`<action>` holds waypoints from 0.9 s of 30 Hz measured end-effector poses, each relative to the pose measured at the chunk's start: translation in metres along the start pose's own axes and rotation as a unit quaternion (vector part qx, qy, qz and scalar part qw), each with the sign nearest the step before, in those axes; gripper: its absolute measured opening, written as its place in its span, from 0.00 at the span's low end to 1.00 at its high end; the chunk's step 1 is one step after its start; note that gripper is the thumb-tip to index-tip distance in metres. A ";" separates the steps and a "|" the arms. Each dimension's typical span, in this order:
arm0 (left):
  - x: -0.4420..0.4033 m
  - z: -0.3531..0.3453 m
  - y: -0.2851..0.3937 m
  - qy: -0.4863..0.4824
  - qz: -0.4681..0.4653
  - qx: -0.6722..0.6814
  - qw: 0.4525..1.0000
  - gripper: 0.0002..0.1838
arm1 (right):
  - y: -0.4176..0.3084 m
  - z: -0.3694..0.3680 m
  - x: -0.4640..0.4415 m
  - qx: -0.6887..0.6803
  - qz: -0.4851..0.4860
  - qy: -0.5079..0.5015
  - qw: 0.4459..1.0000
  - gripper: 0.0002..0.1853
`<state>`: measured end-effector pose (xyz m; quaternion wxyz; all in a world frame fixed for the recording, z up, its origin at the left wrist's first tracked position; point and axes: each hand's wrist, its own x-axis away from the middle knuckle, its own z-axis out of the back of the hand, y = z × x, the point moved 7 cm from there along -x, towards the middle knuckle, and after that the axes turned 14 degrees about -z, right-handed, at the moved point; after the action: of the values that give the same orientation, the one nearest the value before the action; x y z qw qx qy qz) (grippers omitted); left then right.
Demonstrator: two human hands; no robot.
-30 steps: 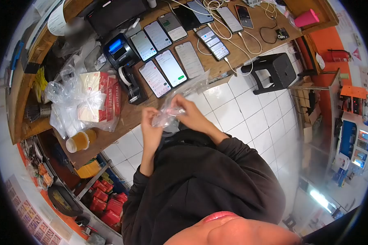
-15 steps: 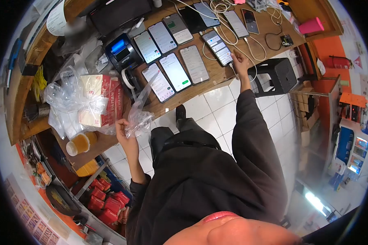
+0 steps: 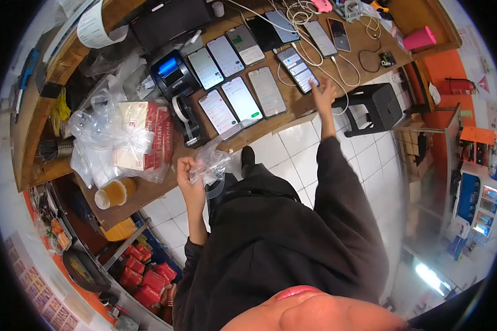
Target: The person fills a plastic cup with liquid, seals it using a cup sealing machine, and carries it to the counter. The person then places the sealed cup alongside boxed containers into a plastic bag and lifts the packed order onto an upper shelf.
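My left hand is closed on a crumpled piece of clear plastic, just off the near edge of the table. My right hand has its fingers apart and reaches the lower edge of a lit phone, with a fingertip at its screen. Left of that phone, several more phones lie in two rows, among them one with a white screen and green button and a dim grey one. A tape dispenser stands left of the phones.
A black receipt printer with a blue light stands behind the dispenser. Bagged red and white boxes and an amber cup sit on the left. White cables cross the table's right part. A black stool is below.
My left hand has moved right and slightly up with the plastic. My right hand has shifted slightly down, its fingers now over the phone's lower edge. The view has shifted a little.
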<state>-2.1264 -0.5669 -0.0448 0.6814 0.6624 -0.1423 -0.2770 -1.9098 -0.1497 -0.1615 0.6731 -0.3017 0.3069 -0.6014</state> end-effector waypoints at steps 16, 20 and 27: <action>0.046 0.015 -0.001 0.006 0.133 0.055 0.989 0.20 | -0.203 -0.032 0.291 -0.199 0.033 -0.550 0.810 0.09; 0.032 0.073 0.022 0.097 -0.049 -0.166 0.980 0.17 | -0.241 -0.022 0.286 -0.202 0.121 -0.399 0.886 0.08; 0.049 0.145 0.050 0.172 -0.083 -0.029 0.981 0.09 | -0.274 -0.072 0.379 -0.196 0.096 -0.577 0.787 0.07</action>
<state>-2.1590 -0.7154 0.0080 0.6888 0.6900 0.0407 -0.2187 -2.1033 -0.5557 -0.0134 0.7059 -0.6866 -0.0002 -0.1743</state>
